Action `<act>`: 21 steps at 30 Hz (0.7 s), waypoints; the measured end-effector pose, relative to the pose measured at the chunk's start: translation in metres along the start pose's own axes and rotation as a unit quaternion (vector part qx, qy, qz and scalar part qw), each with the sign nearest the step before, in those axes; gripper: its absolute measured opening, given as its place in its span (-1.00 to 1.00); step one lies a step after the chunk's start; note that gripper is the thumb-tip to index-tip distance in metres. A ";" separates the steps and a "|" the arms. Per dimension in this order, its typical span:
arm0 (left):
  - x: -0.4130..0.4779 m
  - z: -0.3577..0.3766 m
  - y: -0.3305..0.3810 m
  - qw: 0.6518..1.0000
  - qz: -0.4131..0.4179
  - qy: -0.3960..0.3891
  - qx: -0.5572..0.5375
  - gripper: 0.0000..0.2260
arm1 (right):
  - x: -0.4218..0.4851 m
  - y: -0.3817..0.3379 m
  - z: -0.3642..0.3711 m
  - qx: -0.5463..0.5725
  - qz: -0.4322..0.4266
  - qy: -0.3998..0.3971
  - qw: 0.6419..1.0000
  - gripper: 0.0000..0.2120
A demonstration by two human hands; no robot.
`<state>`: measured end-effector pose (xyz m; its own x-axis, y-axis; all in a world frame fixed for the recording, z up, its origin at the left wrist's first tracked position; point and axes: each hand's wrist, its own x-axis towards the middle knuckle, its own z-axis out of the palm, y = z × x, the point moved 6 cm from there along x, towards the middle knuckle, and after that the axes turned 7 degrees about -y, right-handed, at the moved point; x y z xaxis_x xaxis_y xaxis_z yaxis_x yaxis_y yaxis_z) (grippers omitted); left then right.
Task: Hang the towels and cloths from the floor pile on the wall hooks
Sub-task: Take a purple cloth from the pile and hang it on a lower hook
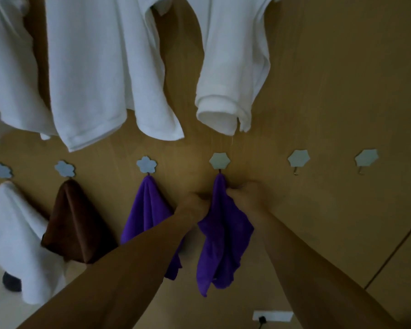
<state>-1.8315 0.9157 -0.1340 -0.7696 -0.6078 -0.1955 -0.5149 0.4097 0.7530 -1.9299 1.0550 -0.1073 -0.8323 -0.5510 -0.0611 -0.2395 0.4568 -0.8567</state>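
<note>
Bare forearms enter from bottom of frame; left hand (195, 205) and right hand (243, 198) are both curled, pinching the purple cloth (226, 241) on either side just under the flower-shaped hook (220, 160), centre frame. Cloth is plush, limp, bunched to a point at the small metal hook. Risk: letting go before it is seated lets it slide off; a downward tug may peel the hook's plate from the smooth wood-look wall (342, 91). Thick white towels (100, 67) hang at upper left.
</note>
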 end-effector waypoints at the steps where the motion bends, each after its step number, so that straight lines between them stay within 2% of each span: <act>1: -0.002 -0.002 -0.004 0.998 0.021 0.035 0.050 -0.68 | -0.002 0.000 0.000 -0.049 -0.002 0.002 0.999 -0.64; 4: -0.012 -0.010 -0.019 0.976 0.093 0.112 0.160 -0.68 | -0.012 0.013 -0.001 -0.173 0.017 0.029 0.984 -0.85; 6: -0.015 -0.013 -0.028 0.968 0.118 0.110 0.194 -0.68 | -0.019 0.025 -0.003 -0.214 0.019 0.060 0.975 -0.76; 9: -0.019 -0.016 -0.030 0.961 0.135 0.115 0.213 -0.66 | -0.028 0.025 -0.007 -0.115 -0.053 0.129 0.983 -0.71; 11: -0.029 -0.018 -0.020 0.930 0.196 0.187 0.249 -0.65 | -0.033 0.012 -0.006 -0.055 -0.142 0.164 0.975 -0.68; 14: -0.048 -0.020 0.008 0.876 0.314 0.278 0.238 -0.64 | -0.035 -0.008 0.008 -0.057 -0.238 0.127 0.961 -0.58; 15: -0.052 -0.019 0.015 0.870 0.340 0.278 0.225 -0.60 | -0.033 -0.011 0.013 -0.074 -0.244 0.108 0.961 -0.53; 17: -0.052 -0.010 0.021 0.878 0.352 0.220 0.238 -0.47 | -0.028 -0.009 0.019 -0.092 -0.231 0.084 0.965 -0.47; 19: -0.044 0.007 0.012 0.899 0.311 0.129 0.279 -0.30 | -0.026 -0.005 0.024 -0.062 -0.220 0.054 0.972 -0.47; 21: -0.037 0.022 -0.004 0.919 0.266 0.076 0.281 -0.23 | -0.026 -0.001 0.026 -0.056 -0.217 0.036 0.974 -0.49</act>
<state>-1.8091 0.9515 -0.1432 -0.9292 -0.2896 0.2296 -0.2271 0.9375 0.2637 -1.8954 1.0504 -0.1184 -0.6730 -0.6601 0.3335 -0.6259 0.2680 -0.7325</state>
